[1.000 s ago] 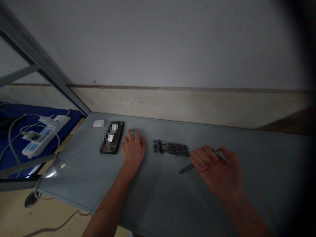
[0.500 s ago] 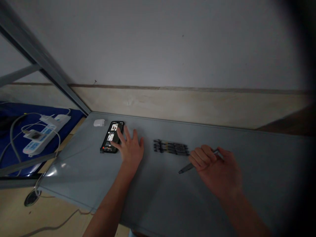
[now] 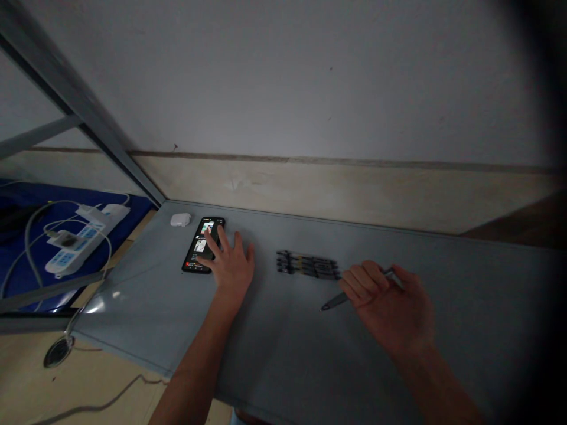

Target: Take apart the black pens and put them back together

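My left hand (image 3: pixel 231 265) is spread open, palm down, its fingertips over the right side of a black phone (image 3: pixel 199 260) with a lit screen. Whether the fingers touch the glass I cannot tell. A dark pen (image 3: pixel 335 302) is gripped in my right hand (image 3: pixel 390 307); its tip points left and down, and its other end shows near my thumb. Between the two hands, several dark pens (image 3: pixel 308 265) lie side by side in a row on the grey tabletop (image 3: pixel 274 342). The fingers of my right hand are beside the right ends of that row.
A small white case (image 3: pixel 181 219) sits behind and left of the phone. Beyond the table's left edge, a white power strip (image 3: pixel 86 239) with cables lies on a blue surface. A metal frame post (image 3: pixel 119 156) rises at the left back corner, and a wall (image 3: pixel 310 189) runs along the back.
My left hand has shifted slightly left over the phone, and the picture on its screen differs. My right hand holds the pen as before.
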`<state>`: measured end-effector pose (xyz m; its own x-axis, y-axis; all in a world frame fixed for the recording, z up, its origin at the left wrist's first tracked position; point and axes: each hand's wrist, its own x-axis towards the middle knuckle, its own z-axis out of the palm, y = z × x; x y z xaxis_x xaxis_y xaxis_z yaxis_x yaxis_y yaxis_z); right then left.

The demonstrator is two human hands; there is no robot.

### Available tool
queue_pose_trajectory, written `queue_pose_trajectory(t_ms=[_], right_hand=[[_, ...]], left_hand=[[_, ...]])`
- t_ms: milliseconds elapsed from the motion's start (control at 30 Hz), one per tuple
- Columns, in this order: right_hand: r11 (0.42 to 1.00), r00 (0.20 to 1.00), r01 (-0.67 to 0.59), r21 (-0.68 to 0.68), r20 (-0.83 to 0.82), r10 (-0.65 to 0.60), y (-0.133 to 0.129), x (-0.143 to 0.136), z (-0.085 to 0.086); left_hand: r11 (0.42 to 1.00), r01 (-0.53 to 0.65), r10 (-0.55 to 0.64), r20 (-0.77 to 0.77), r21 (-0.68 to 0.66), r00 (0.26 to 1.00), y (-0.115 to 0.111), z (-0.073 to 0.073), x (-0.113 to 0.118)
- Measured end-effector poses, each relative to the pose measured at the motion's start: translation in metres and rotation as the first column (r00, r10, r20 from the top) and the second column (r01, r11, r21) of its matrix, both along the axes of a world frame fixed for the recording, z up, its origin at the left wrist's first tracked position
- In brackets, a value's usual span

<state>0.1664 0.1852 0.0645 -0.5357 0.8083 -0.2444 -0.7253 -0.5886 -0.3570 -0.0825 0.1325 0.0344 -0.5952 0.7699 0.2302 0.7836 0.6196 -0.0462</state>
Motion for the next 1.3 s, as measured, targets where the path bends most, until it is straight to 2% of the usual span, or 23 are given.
queue_pose_trajectory(t_ms=[100, 200, 400, 633, 1067, 1300], right_hand=[[1.0, 1.0, 0.006, 0.008, -0.008, -0.006, 0.0, 0.001, 0.0], [1.0, 1.0, 0.011, 0.02, 0.0, -0.011, -0.001, 0.001, -0.001], [0.999, 0.999, 0.033, 0.02, 0.02, -0.034, -0.001, -0.001, 0.002], [0.999, 0.999, 0.036, 0.009, 0.008, -0.036, -0.001, -0.002, 0.004], [1.0, 1.0, -0.019, 0.022, -0.002, 0.019, 0.0, -0.003, -0.003], [0.998, 1.0, 0.003, 0.056, -0.024, -0.002, -0.001, -0.003, -0.004]], left_hand=[[1.0, 0.023, -0.023, -0.02, 0.011, 1.0, 0.0, 0.004, 0.002], [0.994, 0.105, -0.104, -0.018, 0.027, 0.994, 0.001, 0.005, 0.007], [0.974, 0.227, -0.228, 0.016, 0.021, 0.974, 0.002, -0.002, 0.013], [0.973, 0.231, -0.232, 0.055, 0.011, 0.971, 0.003, -0.01, 0.012], [0.969, 0.246, -0.246, 0.082, 0.014, 0.966, 0.004, -0.013, 0.011], [0.971, 0.239, -0.241, 0.079, 0.028, 0.967, 0.004, -0.016, 0.012]])
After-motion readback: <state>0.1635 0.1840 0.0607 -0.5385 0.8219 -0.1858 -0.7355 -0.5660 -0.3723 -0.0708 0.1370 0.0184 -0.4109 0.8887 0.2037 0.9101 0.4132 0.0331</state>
